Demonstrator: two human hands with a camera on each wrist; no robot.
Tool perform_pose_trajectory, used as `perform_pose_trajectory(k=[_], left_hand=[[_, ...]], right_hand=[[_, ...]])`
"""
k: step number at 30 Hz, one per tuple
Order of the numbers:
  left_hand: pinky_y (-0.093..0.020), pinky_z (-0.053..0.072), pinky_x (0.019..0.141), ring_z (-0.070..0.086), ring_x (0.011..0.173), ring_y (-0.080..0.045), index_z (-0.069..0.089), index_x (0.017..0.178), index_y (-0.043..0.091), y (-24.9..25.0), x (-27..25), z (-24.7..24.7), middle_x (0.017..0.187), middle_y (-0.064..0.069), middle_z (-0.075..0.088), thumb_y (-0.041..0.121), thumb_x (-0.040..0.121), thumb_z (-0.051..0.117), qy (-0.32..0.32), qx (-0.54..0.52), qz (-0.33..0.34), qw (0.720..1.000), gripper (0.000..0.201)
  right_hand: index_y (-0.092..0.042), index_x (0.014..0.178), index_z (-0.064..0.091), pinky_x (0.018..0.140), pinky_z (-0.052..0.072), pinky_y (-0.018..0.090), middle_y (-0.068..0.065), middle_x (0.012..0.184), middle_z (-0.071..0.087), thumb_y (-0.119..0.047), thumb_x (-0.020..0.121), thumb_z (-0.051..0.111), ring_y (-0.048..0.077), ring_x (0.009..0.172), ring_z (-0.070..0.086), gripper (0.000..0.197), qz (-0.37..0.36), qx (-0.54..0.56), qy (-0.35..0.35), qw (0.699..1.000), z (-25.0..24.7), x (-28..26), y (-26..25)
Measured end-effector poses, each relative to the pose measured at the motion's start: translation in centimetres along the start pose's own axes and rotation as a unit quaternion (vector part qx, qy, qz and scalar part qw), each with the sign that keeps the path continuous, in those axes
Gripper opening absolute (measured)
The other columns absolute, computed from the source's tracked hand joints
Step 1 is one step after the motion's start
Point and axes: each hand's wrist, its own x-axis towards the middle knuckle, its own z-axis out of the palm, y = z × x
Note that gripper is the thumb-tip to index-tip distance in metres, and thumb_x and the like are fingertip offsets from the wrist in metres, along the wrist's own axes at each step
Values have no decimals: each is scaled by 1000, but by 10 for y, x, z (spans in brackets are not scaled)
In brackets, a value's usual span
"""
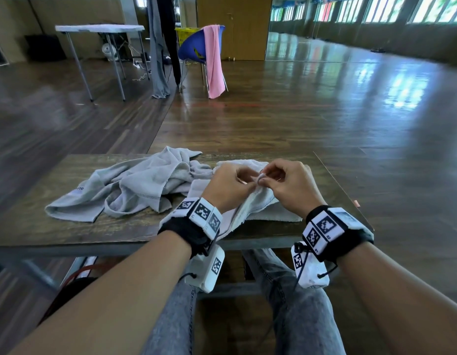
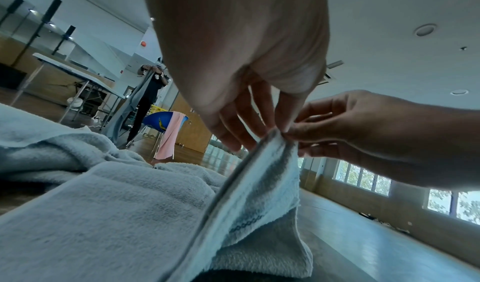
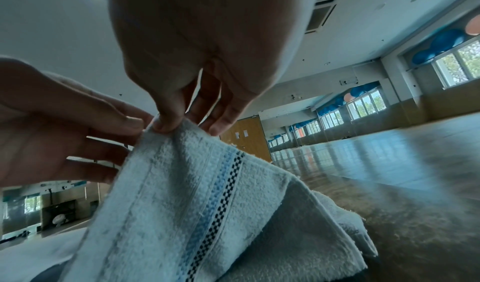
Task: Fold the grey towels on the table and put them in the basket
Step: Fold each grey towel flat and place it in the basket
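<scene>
Two hands: left hand (image 1: 228, 184) and right hand (image 1: 290, 184) meet at frame centre.
Grip: both pinch one raised corner of the grey towel (image 1: 250, 203).
Towel place: lower centre, on the bench (image 1: 30, 226).
Crumpled towel (image 1: 135, 183): left, seemingly touching it.

A dark wooden worktop (image 1: 37, 226) fills the lower middle of the frame. A crumpled grey towel (image 1: 130, 185) lies left of centre; a paler folded towel (image 1: 271, 213) lies beside it, right.

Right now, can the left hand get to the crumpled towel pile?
Probably yes: the crumpled towel pile lies just beside the left hand with nothing between, but its grip is pinching the towel corner and must release first.
</scene>
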Motion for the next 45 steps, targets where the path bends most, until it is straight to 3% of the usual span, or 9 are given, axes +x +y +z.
perform_pose_trajectory(k=[9,14,19,24,29,33,37,42,45], left_hand=[[-38,57,68,65,67,-18,69,76,9,-2,9,2,72,0,69,23,79,81,86,61,29,994,19],[-25,54,62,63,62,-9,69,70,19,-4,3,2,68,7,69,27,79,81,86,59,45,994,17],[-19,38,50,45,40,-4,59,53,24,-19,-11,-14,47,13,51,24,80,77,24,180,34,983,33],[-13,36,53,52,49,-3,67,64,23,-27,-13,-65,54,9,58,28,85,74,32,223,-20,974,23],[-15,28,46,33,48,-12,63,63,0,-31,-9,-129,55,-3,44,30,83,78,42,215,-48,974,39],[-17,37,50,42,50,-8,77,79,15,-21,-5,-158,51,7,49,35,89,70,-10,222,-45,974,24],[-31,56,68,63,67,-15,77,94,23,-10,4,-172,77,-2,72,29,95,64,-40,229,-67,970,14],[-37,59,67,66,66,-29,78,98,16,15,21,-185,83,-11,75,14,82,78,74,190,-11,979,15],[-32,59,68,68,78,-20,74,102,13,35,36,-196,97,-10,74,8,84,74,177,182,14,967,19]], right_hand=[[-13,91,70,73,54,18,-4,81,74,-10,85,79,7,77,71,11,-17,88,-11,996,1,3,-14],[-15,90,76,76,57,24,-6,79,75,-9,85,78,6,79,72,8,-31,76,-20,996,-5,2,-17],[-24,86,76,69,50,13,-16,76,72,-12,82,80,-2,71,65,13,-65,82,62,993,-19,13,-23],[-37,78,71,60,47,15,-25,71,67,-26,80,78,-3,62,58,13,-50,49,135,988,-54,38,-19],[-48,72,68,76,62,48,-11,76,70,-23,83,76,21,72,72,28,-9,57,183,981,-82,54,-5],[-46,72,70,71,64,48,-15,72,73,-20,83,77,18,64,75,29,2,71,162,984,-82,58,7],[-42,69,73,75,63,47,-12,69,74,-21,79,77,21,67,76,23,51,100,156,981,-79,67,18],[-25,64,72,83,62,46,4,79,73,-3,81,79,26,82,75,28,106,101,131,980,-90,99,4],[-27,73,66,82,60,35,-7,81,69,-9,85,78,14,81,69,25,61,101,171,978,-101,114,-24]])
